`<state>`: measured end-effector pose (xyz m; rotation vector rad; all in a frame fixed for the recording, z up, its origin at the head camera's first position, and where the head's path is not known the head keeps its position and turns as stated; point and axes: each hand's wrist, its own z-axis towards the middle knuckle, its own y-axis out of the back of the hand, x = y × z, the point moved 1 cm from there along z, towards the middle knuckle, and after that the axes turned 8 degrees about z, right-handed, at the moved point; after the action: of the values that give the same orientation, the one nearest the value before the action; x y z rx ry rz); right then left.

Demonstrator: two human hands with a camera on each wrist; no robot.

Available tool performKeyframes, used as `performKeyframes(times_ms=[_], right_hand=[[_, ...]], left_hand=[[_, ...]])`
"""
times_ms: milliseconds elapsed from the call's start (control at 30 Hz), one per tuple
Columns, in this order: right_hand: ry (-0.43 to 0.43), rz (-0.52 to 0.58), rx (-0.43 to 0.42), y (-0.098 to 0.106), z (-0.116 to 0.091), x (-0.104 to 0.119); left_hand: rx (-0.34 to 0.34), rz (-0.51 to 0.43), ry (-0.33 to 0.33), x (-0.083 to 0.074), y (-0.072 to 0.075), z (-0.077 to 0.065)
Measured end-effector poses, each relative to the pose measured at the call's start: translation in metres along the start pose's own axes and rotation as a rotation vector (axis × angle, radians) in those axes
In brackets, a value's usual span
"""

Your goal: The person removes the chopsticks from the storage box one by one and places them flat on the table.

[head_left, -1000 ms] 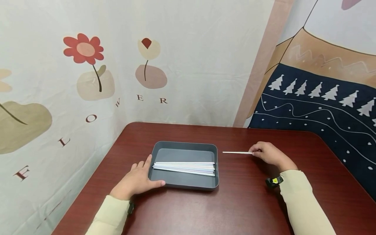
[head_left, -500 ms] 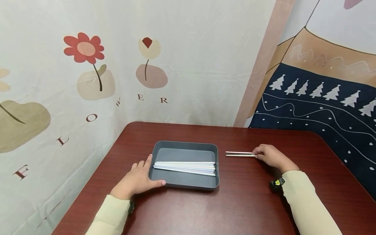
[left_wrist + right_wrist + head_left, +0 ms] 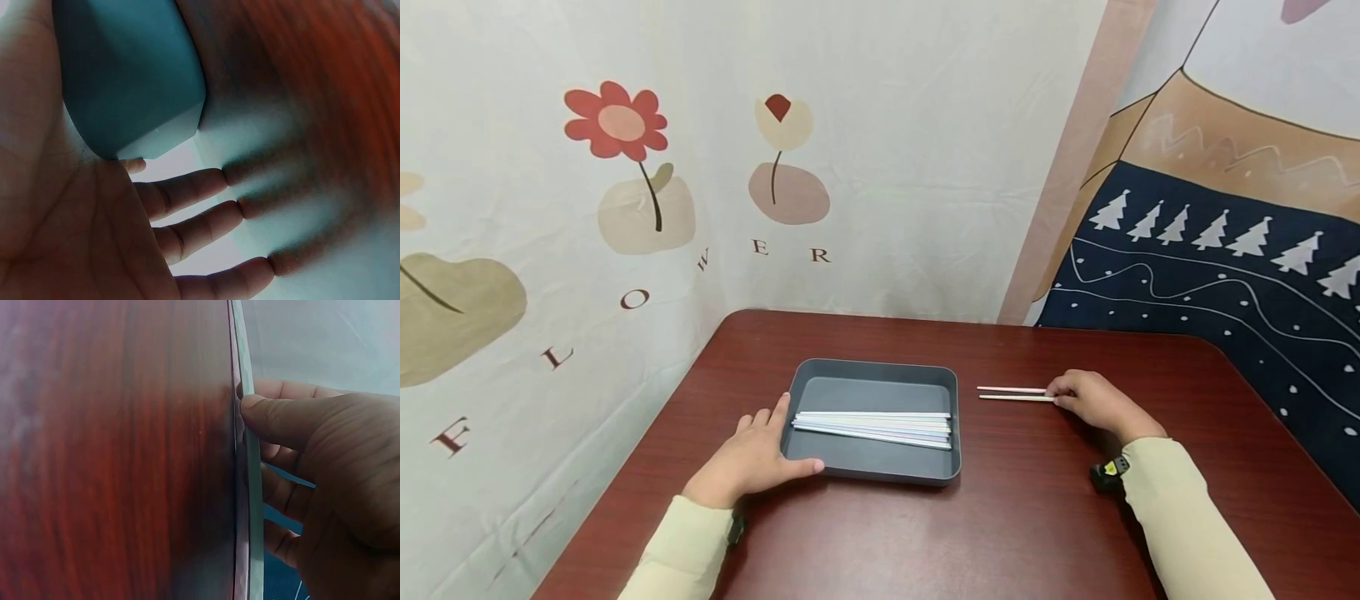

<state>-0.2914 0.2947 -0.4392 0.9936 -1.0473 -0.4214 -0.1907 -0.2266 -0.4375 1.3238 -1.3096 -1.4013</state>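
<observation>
My left hand (image 3: 741,462) rests at the near left corner of a dark grey tray (image 3: 868,390), its fingers straight along the left side and its thumb at the front rim. Inside the tray lies a bundle of pale thin sticks (image 3: 872,429), roughly side by side. To the right, my right hand (image 3: 1093,402) pinches two similar sticks low over the table, a pink one (image 3: 1009,389) and a pale green one (image 3: 1015,397). The right wrist view shows the thumb tip on the green stick (image 3: 255,487), with the fingers behind both. Their right ends are hidden by the hand in the head view.
The reddish-brown table (image 3: 925,542) has rounded far corners. A curtain (image 3: 910,167) with printed flowers stands behind it and on the left. At the right hangs a dark blue printed cloth (image 3: 1187,275) with white trees.
My right hand has moved slightly right and toward me. The sticks it holds, which showed as one line, now appear as two with a narrow gap. My left hand stays at the tray.
</observation>
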Motion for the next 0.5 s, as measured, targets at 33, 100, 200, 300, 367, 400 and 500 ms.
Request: performKeyframes(times_ms=[33, 100, 200, 300, 367, 400, 500], right_hand=[[-0.001, 0.0, 0.001, -0.0002, 0.0002, -0.0002], [-0.004, 0.0, 0.005, -0.0007, 0.0004, -0.0008], [-0.01, 0.0, 0.006, -0.0013, 0.0005, -0.001], [-0.017, -0.003, 0.009, -0.0016, 0.0005, -0.0002], [-0.027, -0.008, 0.008, -0.0021, 0.0006, 0.0001], [-0.033, -0.009, 0.009, -0.0022, 0.0006, 0.0004], [-0.039, -0.016, 0.009, -0.0023, -0.0002, 0.0002]], left_hand=[[-0.001, -0.001, 0.0, 0.0, 0.0001, 0.0], [-0.001, -0.001, 0.0, 0.0, 0.0003, 0.0], [-0.001, -0.003, -0.001, 0.0, 0.0005, 0.0], [-0.001, -0.003, 0.0, 0.0001, 0.0006, -0.0003], [0.001, -0.003, 0.001, 0.0, 0.0009, -0.0008], [0.001, -0.004, 0.001, -0.0001, 0.0011, -0.001], [0.001, -0.007, 0.0, -0.0006, 0.0018, -0.0014]])
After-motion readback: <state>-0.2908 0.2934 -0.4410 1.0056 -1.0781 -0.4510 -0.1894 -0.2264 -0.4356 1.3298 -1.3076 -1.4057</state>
